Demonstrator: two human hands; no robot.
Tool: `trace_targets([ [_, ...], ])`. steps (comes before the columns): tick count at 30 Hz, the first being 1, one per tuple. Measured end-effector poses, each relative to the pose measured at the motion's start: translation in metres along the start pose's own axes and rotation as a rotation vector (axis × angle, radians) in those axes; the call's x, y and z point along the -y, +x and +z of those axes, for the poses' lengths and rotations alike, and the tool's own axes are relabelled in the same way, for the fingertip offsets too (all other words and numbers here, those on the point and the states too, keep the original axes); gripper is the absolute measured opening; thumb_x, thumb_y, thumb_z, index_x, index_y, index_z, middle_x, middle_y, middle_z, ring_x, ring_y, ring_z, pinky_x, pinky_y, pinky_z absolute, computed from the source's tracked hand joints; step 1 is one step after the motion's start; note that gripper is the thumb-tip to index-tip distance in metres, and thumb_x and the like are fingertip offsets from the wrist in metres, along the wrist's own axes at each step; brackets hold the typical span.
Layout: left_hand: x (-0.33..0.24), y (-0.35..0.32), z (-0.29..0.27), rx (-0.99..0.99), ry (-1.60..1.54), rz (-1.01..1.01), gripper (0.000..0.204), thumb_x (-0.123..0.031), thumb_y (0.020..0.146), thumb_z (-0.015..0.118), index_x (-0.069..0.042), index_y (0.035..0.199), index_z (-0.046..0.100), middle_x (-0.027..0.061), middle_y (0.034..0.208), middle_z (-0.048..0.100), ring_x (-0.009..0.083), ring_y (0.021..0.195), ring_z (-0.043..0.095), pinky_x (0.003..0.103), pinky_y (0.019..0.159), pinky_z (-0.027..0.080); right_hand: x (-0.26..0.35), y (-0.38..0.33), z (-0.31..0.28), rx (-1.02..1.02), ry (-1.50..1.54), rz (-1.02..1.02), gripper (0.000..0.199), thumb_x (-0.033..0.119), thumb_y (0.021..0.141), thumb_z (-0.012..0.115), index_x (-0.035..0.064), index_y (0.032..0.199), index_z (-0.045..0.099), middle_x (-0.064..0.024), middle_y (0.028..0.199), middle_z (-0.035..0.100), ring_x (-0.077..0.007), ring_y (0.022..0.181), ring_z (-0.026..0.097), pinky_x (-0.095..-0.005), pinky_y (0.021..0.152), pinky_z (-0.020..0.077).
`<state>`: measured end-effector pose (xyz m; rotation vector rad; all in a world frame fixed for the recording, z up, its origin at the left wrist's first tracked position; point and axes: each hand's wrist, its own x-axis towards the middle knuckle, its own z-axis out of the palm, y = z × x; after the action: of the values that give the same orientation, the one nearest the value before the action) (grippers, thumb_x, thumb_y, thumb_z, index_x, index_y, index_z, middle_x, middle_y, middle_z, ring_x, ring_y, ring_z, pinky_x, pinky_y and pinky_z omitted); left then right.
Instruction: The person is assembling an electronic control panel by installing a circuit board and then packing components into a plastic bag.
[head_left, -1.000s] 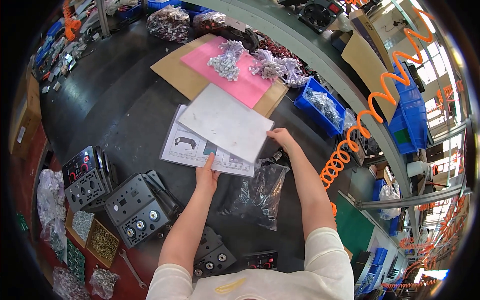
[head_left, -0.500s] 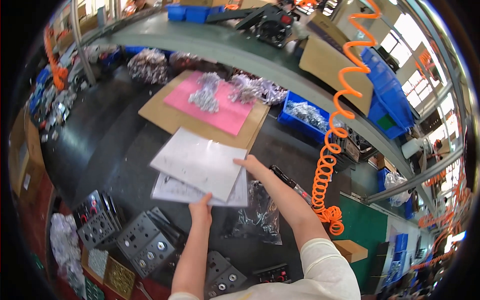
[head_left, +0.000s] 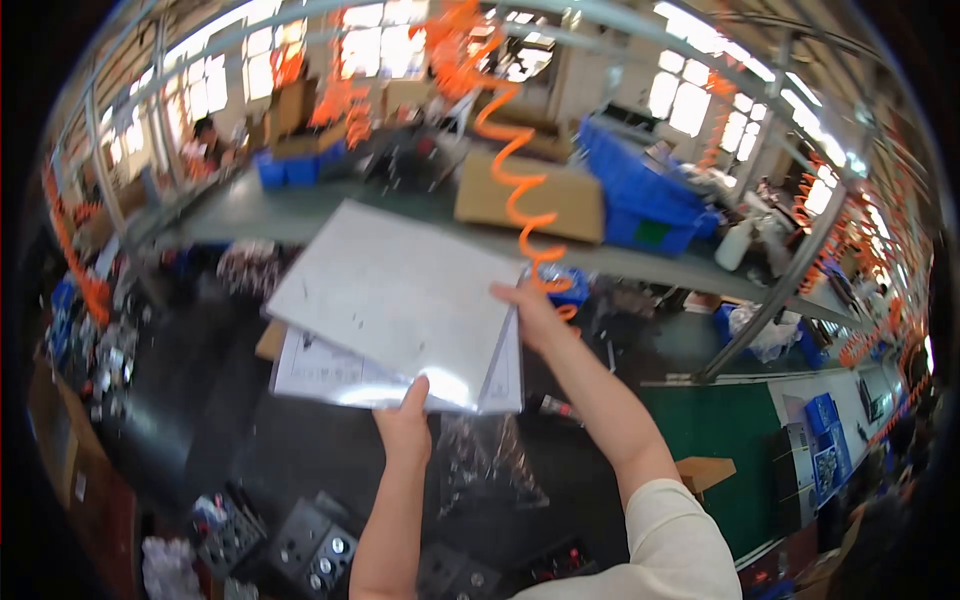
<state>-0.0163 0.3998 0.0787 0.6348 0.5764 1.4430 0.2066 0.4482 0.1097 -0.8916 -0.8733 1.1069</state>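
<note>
Two glossy sheets, which look plastic-covered, are raised above the dark worktop. The upper one is a mostly blank white sheet (head_left: 390, 290); beneath it a printed sheet (head_left: 325, 370) with line drawings shows along the lower edge, turned at an angle to it. My left hand (head_left: 406, 425) pinches the lower edge, thumb on top and fingers hidden underneath. At the right corner, my right hand (head_left: 530, 305) is closed on the upper sheet; whether it also grips the lower one I cannot tell. A clear bag of small metal parts (head_left: 485, 470) lies on the worktop below the sheets.
Black drilled metal plates (head_left: 310, 550) stand near the front left. An orange coiled hose (head_left: 520, 190) hangs beyond my right hand. A raised shelf (head_left: 220, 205) crosses the back, bearing a cardboard box (head_left: 530, 195) and blue bins (head_left: 650, 225). A metal post (head_left: 780, 290) rises at right.
My view has tilted up, showing more of the room and windows. Both hands still hold the sheets, which are lifted nearer and now cover the pink sheet and cardboard behind.
</note>
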Motion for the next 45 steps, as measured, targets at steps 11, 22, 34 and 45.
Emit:
trace_targets([
  [11, -0.052, -0.096, 0.028, 0.098, -0.076, -0.033, 0.055, 0.006, 0.077, 0.059, -0.001, 0.127, 0.039, 0.0114, 0.115, 0.052, 0.0214, 0.101, 0.056, 0.033, 0.083, 0.049, 0.069, -0.105, 0.033, 0.188, -0.047, 0.163, 0.039, 0.015, 0.084, 0.060, -0.0012, 0.118, 0.049, -0.0094, 0.109, 0.058, -0.0178, 0.098, 0.057, -0.0325, 0.085, 0.0463],
  [22, -0.055, -0.162, 0.024, 0.415, 0.143, -0.286, 0.060, 0.012, 0.069, 0.056, -0.001, 0.126, 0.041, 0.0116, 0.115, 0.051, 0.0248, 0.103, 0.055, 0.033, 0.084, 0.048, 0.093, -0.278, -0.027, 0.017, -0.025, 0.240, 0.053, 0.021, 0.082, 0.064, 0.0027, 0.126, 0.041, -0.0040, 0.115, 0.052, -0.0129, 0.102, 0.053, -0.0266, 0.081, 0.0474],
  [34, 0.080, -0.203, 0.167, 0.745, 0.286, -0.725, 0.049, -0.004, 0.081, 0.059, 0.002, 0.126, 0.038, 0.0145, 0.116, 0.053, 0.0261, 0.104, 0.056, 0.040, 0.084, 0.049, 0.130, -0.435, -0.110, -0.701, 0.106, -0.263, 0.035, 0.007, 0.083, 0.058, -0.0010, 0.115, 0.047, -0.0105, 0.105, 0.056, -0.0188, 0.092, 0.059, -0.0321, 0.078, 0.0492],
  [45, 0.152, -0.068, 0.293, 0.840, 1.076, 0.530, 0.037, -0.020, 0.083, 0.059, 0.004, 0.111, 0.057, 0.0199, 0.108, 0.060, 0.0291, 0.102, 0.058, 0.035, 0.089, 0.044, 0.176, -0.391, -0.205, -0.824, 0.284, -0.472, 0.036, 0.006, 0.084, 0.053, 0.0033, 0.118, 0.044, -0.0065, 0.098, 0.055, -0.0124, 0.083, 0.056, -0.0258, 0.058, 0.0465],
])
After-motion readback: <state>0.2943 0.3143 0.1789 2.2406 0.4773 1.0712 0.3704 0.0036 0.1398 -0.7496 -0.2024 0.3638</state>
